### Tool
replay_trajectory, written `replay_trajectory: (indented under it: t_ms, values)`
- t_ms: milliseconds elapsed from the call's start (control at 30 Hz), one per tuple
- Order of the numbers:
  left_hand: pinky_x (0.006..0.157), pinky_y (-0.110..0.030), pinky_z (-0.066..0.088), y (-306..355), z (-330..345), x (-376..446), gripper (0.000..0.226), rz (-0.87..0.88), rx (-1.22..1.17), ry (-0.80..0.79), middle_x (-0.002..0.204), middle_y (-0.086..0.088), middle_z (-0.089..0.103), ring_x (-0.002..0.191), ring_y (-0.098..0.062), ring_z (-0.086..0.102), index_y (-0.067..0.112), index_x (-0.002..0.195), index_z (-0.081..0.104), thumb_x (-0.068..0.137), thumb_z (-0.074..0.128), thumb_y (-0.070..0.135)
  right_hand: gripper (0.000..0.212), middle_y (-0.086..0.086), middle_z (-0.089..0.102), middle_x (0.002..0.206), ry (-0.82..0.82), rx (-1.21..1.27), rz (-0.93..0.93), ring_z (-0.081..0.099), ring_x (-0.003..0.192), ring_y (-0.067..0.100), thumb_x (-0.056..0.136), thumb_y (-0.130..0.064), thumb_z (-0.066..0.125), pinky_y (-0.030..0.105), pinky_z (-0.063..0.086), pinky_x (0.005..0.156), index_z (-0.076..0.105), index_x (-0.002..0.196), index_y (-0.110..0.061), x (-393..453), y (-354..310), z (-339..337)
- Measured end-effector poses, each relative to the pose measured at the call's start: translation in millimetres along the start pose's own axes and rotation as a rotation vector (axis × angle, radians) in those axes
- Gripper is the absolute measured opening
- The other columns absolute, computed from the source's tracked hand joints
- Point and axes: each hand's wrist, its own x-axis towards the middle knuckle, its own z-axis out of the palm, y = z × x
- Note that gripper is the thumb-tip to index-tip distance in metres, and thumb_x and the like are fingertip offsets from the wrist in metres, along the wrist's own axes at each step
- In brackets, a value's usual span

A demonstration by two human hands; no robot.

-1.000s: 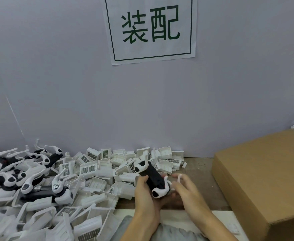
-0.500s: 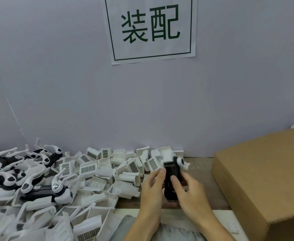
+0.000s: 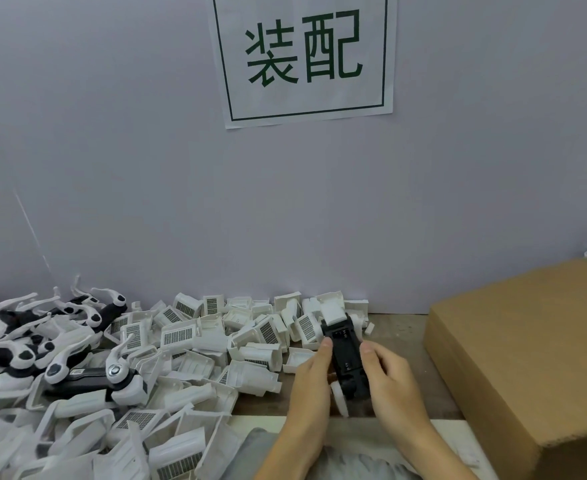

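A black plastic body with white end pieces (image 3: 345,355) is held upright between both hands just above the table's front edge. My left hand (image 3: 311,386) grips its left side, the thumb lying along the black face. My right hand (image 3: 391,382) grips its right side with curled fingers. A white cap (image 3: 333,311) sits on the far end of the part. A white rounded piece (image 3: 340,398) shows at its near end between my palms.
A heap of white grilled housings (image 3: 195,344) covers the table's left and middle. Assembled black-and-white units (image 3: 87,375) lie at the far left. A closed cardboard box (image 3: 527,348) fills the right. A paper sign (image 3: 304,57) hangs on the grey wall.
The black part has been turned from lying slantwise across my left hand to standing lengthwise away from me, and both hands now clasp its sides. A white cap now sits on its far end.
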Motion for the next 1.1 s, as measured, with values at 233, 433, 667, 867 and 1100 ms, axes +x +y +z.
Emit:
replay_trajectory:
  t_ms: [233,433,667,867,1100]
  values:
    - [0.071,-0.042,0.062,-1.8,0.8,5.2,0.048,-0.070,-0.130,0.016,0.090,-0.014,0.078,0.084,-0.028,0.076,0.019,0.086,0.082,0.105,0.043,0.041,0.034,0.000,0.076,0.095,-0.084,-0.014,0.038,0.071,0.090,0.011,0.105,-0.024,0.046,0.023,0.055,0.073,0.078,0.095,-0.026,-3.1,-3.8,3.2]
    - [0.092,-0.056,0.056,11.3,-10.7,5.5,0.034,-0.015,-0.220,0.252,0.102,-0.014,0.076,0.100,-0.034,0.072,0.012,0.113,0.069,0.101,0.055,0.040,0.024,-0.013,0.068,0.105,0.017,-0.252,0.027,0.060,0.103,-0.001,0.103,-0.013,0.049,0.014,0.044,0.082,0.069,0.109,-0.024,1.7,4.7,-1.8]
    - [0.095,-0.049,0.053,27.6,-47.8,20.0,0.038,0.091,-0.436,0.561,0.113,-0.011,0.070,0.108,-0.030,0.067,0.016,0.131,0.061,0.105,0.048,0.040,0.029,-0.014,0.064,0.098,-0.210,-0.621,-0.019,0.058,0.092,0.000,0.094,-0.008,0.057,0.008,0.042,0.072,0.069,0.095,-0.034,-2.4,14.8,-0.4]
    - [0.067,-0.032,0.050,24.1,-45.7,17.6,0.026,0.110,-0.468,0.611,0.103,-0.005,0.068,0.094,-0.021,0.065,0.018,0.117,0.063,0.106,0.045,0.034,0.032,-0.029,0.048,0.115,-0.325,-0.850,-0.145,0.043,0.113,-0.006,0.096,-0.016,0.050,0.006,0.030,0.099,0.062,0.119,-0.035,1.3,14.5,9.4]
    - [0.064,-0.035,0.055,23.3,-43.7,17.6,0.032,0.090,-0.473,0.569,0.108,-0.018,0.070,0.098,-0.035,0.069,0.010,0.118,0.066,0.107,0.044,0.030,0.046,-0.029,0.038,0.140,-0.364,-0.977,-0.202,0.030,0.135,-0.001,0.099,-0.025,0.046,0.033,0.026,0.105,0.042,0.141,-0.042,24.5,10.0,42.4]
